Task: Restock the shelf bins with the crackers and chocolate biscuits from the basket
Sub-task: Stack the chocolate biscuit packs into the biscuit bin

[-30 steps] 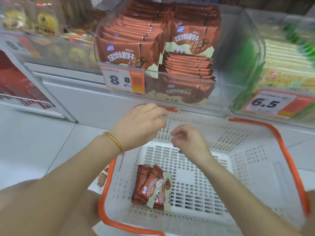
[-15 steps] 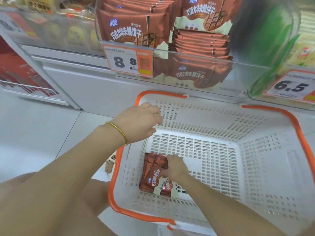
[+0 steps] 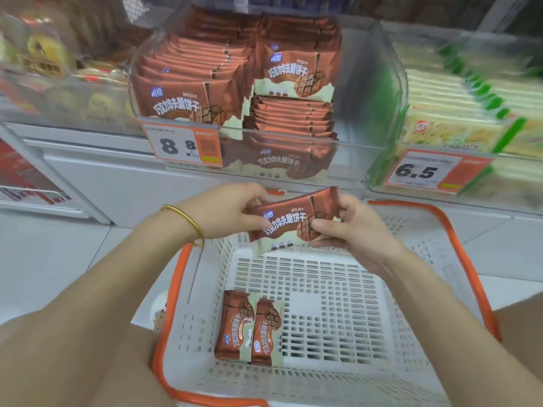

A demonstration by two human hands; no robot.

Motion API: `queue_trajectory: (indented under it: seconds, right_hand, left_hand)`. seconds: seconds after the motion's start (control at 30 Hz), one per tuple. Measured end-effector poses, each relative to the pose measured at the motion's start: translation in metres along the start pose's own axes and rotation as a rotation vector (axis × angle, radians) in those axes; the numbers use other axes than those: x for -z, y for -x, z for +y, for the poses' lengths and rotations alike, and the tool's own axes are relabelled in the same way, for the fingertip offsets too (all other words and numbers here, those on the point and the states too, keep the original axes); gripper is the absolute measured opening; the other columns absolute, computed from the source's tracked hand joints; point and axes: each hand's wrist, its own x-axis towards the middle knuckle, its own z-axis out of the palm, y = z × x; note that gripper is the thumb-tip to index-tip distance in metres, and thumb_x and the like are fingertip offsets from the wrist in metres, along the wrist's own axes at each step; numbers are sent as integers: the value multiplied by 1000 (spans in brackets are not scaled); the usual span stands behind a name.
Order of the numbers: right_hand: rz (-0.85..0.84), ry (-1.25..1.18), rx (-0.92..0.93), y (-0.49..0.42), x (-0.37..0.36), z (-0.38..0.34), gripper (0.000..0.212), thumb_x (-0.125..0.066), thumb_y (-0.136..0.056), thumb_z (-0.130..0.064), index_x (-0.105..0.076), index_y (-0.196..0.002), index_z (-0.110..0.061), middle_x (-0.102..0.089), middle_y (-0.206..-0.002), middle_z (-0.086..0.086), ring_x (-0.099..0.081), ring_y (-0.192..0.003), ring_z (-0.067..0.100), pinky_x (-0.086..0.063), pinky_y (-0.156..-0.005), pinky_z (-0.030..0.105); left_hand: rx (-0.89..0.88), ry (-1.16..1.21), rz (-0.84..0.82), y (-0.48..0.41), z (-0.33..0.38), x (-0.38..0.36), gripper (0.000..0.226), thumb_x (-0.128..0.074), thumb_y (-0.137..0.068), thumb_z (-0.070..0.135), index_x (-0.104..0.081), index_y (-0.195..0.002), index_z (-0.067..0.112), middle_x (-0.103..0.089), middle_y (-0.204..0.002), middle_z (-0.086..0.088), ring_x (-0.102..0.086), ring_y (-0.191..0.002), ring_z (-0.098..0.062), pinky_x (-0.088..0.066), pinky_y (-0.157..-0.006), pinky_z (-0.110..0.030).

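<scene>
Here, at the centre of the frame, a brown chocolate biscuit packet point(image 3: 289, 220) is held in the air between both hands, tilted with its right end higher. The left hand point(image 3: 226, 211), with a gold bangle point(image 3: 188, 220) on its wrist, pinches the packet's left end; the right hand point(image 3: 355, 230) has thumb and fingers curled round the right end. The packet hangs above the far side of the white basket point(image 3: 338, 318) and just below the clear bin point(image 3: 355, 163) in the upper middle, where matching packets point(image 3: 188, 92) stand in rows behind an 8.8 price tag point(image 3: 180, 145). Two more packets point(image 3: 235, 324) lie side by side at the basket's lower left. At upper right, a bin of green-and-yellow crackers point(image 3: 470, 92) carries a 6.5 tag point(image 3: 423, 171)
</scene>
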Motion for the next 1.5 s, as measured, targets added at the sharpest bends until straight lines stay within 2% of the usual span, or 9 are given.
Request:
queue_trajectory:
  seconds: [0.13, 0.23, 0.37, 0.57, 0.77, 1.1, 1.23, 1.4, 1.5]
  right_hand:
    - [44, -16, 161, 13, -2, -50, 23, -60, -88, 3, -57, -107, -8, -67, -96, 15, -70, -74, 22, -58, -62, 30]
    - [122, -57, 301, 6, -5, -89, 24, -61, -88, 1, -57, -110, -10, -69, -99, 12, -70, -82, 22, -57, -64, 33]
    - [418, 117, 483, -33, -13, -126, 22, -66, -83, -13, -55, -98, -24, -67, -104, 0, -65, -97, 16, -54, -87, 42]
    - [479, 167, 381, -106, -19, -131, 25, -63, -86, -8, -49, -105, -17, -62, -108, 3, -63, -100, 19, -54, -88, 42]
    - [754, 635, 335, -128, -6, -130, 40, -72, -82, -27, -53, -115, -13, -55, -119, 9, -55, -110, 28, -45, -92, 36]
    - [785, 650, 282, -134, -14, -131, 63, -78, -78, -21, -36, -122, -7, -42, -128, 14, -51, -114, 34, -43, -95, 42]
    - [808, 709, 438, -104, -18, -134, 55, -74, -80, -15, -39, -122, -8, -42, -125, 10, -49, -112, 28, -41, -93, 35]
    - [640, 542, 842, -23, -50, -79, 25, -59, -80, -2, -52, -100, -15, -50, -100, 0, -51, -79, 4, -42, -73, 18]
    - [383, 705, 517, -10, -68, 19, 20, -54, -89, -4, -56, -105, -15, -52, -101, -4, -52, -88, 5, -41, -72, 19]
  left_hand:
    - [-184, 64, 289, -1, 18, 26, 20, -69, -84, 17, -64, -103, 14, -61, -93, 7, -58, -84, -5, -43, -73, -17]
    - [-269, 171, 692, -3, 25, 45, 38, -68, -83, 12, -57, -119, 14, -56, -105, 10, -53, -85, 7, -43, -77, -11]
    - [-267, -203, 1011, -11, 17, 55, 50, -58, -81, 15, -48, -128, 1, -49, -129, -15, -46, -120, -27, -34, -105, -32]
    - [-243, -486, 890, -23, 0, 32, 41, -49, -86, 22, -56, -121, 1, -41, -141, -22, -33, -135, -38, -20, -115, -51]
    - [-275, -496, 917, -26, -4, 31, 33, -49, -88, 20, -60, -114, 3, -40, -143, -22, -31, -137, -37, -18, -116, -49]
    - [-301, -455, 954, -23, -2, 31, 33, -51, -87, 16, -59, -115, 1, -40, -142, -22, -31, -137, -37, -17, -116, -49]
    - [-414, -502, 1044, -12, 1, 27, 22, -56, -86, 5, -64, -107, 0, -49, -136, -21, -42, -130, -36, -26, -113, -50]
    - [-485, -556, 934, 4, -4, -3, 15, -58, -83, 1, -69, -93, 6, -61, -122, -15, -58, -108, -34, -47, -87, -43]
    - [-397, -560, 625, 5, -26, -30, 14, -58, -78, 5, -65, -90, 6, -57, -126, -17, -55, -111, -35, -49, -83, -46]
